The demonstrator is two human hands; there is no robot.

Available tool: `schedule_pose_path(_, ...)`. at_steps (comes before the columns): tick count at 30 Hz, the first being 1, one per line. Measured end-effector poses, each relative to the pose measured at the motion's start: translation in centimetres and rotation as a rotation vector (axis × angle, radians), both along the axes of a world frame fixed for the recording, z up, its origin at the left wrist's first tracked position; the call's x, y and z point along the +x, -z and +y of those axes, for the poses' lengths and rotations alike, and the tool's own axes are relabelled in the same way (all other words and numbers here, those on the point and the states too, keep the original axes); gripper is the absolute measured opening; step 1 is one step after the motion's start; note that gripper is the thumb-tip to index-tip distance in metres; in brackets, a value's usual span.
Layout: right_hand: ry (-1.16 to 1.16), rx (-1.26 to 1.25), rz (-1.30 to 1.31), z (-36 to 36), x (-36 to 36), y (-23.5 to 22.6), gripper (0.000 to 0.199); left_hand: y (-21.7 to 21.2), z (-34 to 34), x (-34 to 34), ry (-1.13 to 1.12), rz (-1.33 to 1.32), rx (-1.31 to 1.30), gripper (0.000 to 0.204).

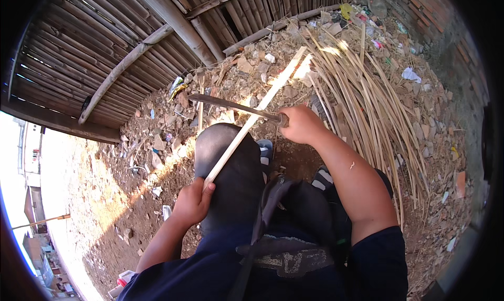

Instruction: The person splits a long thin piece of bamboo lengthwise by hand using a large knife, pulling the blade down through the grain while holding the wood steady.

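Note:
My left hand (192, 202) is closed round the near end of a pale bamboo strip (270, 96), which slants up and away to the right across my left knee. In my right hand (301, 123) is the handle of a machete (231, 104). Its dark, narrow blade points left and crosses the strip past my knee; whether the edge touches the strip I cannot tell. My fingers hide most of the handle.
To the right lies a large heap of long split bamboo strips (362, 112). Rubble and litter (157, 143) cover the ground. A bamboo slat wall (79, 59) with pole supports stands at the far left, and a brick wall (462, 59) at the right.

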State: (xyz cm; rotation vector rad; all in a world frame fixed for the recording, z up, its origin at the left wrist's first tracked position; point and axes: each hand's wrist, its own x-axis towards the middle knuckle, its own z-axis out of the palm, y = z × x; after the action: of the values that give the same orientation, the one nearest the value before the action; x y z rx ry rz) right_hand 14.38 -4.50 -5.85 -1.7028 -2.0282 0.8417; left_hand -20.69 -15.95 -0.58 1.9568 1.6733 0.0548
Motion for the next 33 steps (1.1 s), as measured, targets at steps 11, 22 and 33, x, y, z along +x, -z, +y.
schedule_pose_path(11, 0.076, 0.073, -0.039, 0.6, 0.7, 1.0, 0.034, -0.4, 0.1, 0.0, 0.038, 0.012, 0.051, 0.039)
schedule_pose_path(22, -0.063, 0.263, -0.113, -1.4, 3.4, -2.4, 0.032, -0.1, 0.4, -0.9, 0.091, -0.066, 0.042, 0.038)
schedule_pose_path(33, -0.171, 0.3, -0.358, -2.6, 1.2, -5.2, 0.033, -0.1, 0.6, -1.4, 0.074, -0.111, -0.007, 0.041)
